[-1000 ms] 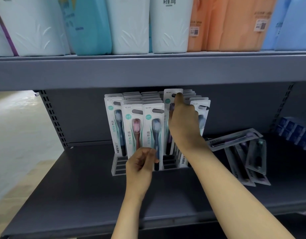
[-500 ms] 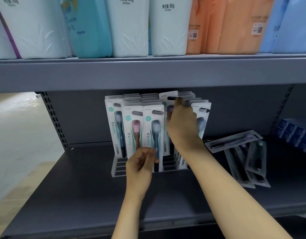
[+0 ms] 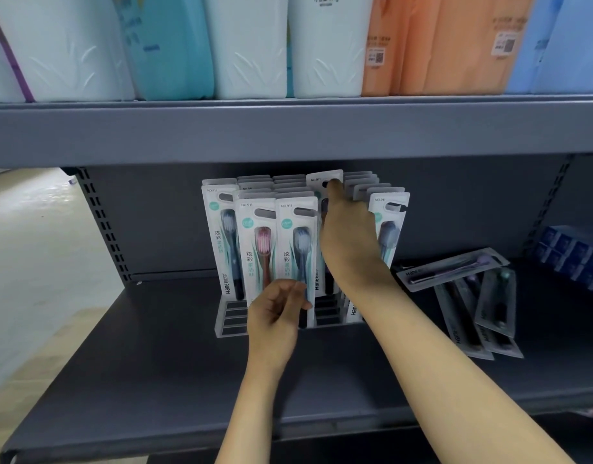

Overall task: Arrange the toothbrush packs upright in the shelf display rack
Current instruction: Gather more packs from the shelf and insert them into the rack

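A clear slotted display rack stands on the grey shelf with several toothbrush packs upright in rows. My right hand holds one pack in the fourth column, its index finger stretched up to the hang hole; that pack stands slightly higher than its neighbours. My left hand pinches the lower edge of the front blue-brush pack in the third column. Several loose packs lie flat in a pile to the right of the rack.
The upper shelf edge hangs low above the rack, loaded with soft tissue packs. Blue boxes sit at the far right. A perforated upright bounds the shelf on the left, with floor beyond.
Both hands stay where they were on their packs. Only the view has shifted a little.
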`<control>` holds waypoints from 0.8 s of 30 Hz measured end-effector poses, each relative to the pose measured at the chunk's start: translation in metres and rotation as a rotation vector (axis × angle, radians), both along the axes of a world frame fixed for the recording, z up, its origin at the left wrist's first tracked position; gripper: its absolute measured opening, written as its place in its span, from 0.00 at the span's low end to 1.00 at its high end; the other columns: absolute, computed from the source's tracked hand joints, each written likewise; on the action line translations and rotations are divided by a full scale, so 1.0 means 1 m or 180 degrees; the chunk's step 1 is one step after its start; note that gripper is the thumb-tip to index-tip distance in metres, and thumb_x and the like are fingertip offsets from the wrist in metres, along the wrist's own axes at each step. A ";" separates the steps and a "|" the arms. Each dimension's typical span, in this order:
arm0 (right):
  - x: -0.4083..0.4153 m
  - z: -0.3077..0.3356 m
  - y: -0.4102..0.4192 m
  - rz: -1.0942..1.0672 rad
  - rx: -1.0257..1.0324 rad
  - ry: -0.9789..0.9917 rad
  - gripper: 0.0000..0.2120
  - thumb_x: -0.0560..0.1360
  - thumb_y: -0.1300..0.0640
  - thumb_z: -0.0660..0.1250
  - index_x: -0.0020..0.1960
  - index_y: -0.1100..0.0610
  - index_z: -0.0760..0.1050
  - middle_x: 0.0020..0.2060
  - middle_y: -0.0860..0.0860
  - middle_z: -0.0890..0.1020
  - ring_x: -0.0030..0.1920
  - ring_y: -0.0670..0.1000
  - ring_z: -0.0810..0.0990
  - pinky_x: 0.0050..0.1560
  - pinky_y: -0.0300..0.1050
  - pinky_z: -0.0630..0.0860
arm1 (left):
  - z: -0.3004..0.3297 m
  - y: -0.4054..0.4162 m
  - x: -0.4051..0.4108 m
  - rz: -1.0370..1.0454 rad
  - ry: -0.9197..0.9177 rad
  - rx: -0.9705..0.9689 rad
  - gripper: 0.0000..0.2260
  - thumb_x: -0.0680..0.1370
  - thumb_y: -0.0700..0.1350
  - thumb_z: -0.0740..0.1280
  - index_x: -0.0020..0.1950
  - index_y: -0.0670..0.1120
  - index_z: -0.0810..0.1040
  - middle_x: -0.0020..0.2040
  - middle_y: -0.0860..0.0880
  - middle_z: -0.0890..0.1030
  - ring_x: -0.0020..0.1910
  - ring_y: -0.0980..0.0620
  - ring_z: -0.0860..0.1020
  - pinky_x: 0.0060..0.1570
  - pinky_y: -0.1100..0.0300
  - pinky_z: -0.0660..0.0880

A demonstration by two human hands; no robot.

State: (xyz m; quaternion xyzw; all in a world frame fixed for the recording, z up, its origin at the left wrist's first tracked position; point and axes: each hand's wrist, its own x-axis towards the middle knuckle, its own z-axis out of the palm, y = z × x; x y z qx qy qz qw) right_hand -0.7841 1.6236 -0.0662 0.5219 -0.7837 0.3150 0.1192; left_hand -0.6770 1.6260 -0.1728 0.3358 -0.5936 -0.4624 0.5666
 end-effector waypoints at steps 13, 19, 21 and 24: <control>-0.007 -0.001 -0.011 0.0070 -0.0117 -0.0074 0.21 0.78 0.68 0.56 0.70 0.58 0.61 0.50 0.58 0.80 0.51 0.60 0.80 0.38 0.44 0.65 | 0.002 -0.003 -0.001 -0.0030 -0.0035 0.0008 0.10 0.78 0.36 0.65 0.38 0.45 0.79 0.29 0.51 0.79 0.32 0.55 0.75 0.36 0.69 0.71; -0.006 -0.014 -0.016 0.0138 -0.0397 -0.0093 0.19 0.79 0.64 0.55 0.70 0.57 0.61 0.38 0.58 0.79 0.42 0.61 0.81 0.34 0.45 0.66 | 0.003 -0.005 0.001 -0.0023 -0.0013 -0.0049 0.11 0.78 0.35 0.65 0.37 0.44 0.79 0.29 0.51 0.79 0.31 0.57 0.75 0.37 0.70 0.71; -0.006 -0.015 -0.015 0.0130 -0.0398 -0.0026 0.19 0.79 0.65 0.55 0.70 0.58 0.61 0.41 0.59 0.81 0.42 0.61 0.81 0.34 0.45 0.66 | 0.003 -0.006 0.002 -0.0019 -0.0022 -0.0073 0.11 0.78 0.36 0.65 0.37 0.44 0.79 0.29 0.50 0.78 0.31 0.55 0.75 0.37 0.70 0.71; -0.008 -0.012 -0.013 -0.0015 -0.0251 0.0137 0.21 0.80 0.65 0.54 0.72 0.57 0.58 0.43 0.58 0.81 0.45 0.59 0.82 0.35 0.44 0.64 | 0.004 -0.006 0.001 -0.0022 -0.0013 -0.0075 0.11 0.78 0.35 0.65 0.37 0.45 0.79 0.28 0.51 0.78 0.31 0.58 0.76 0.38 0.71 0.71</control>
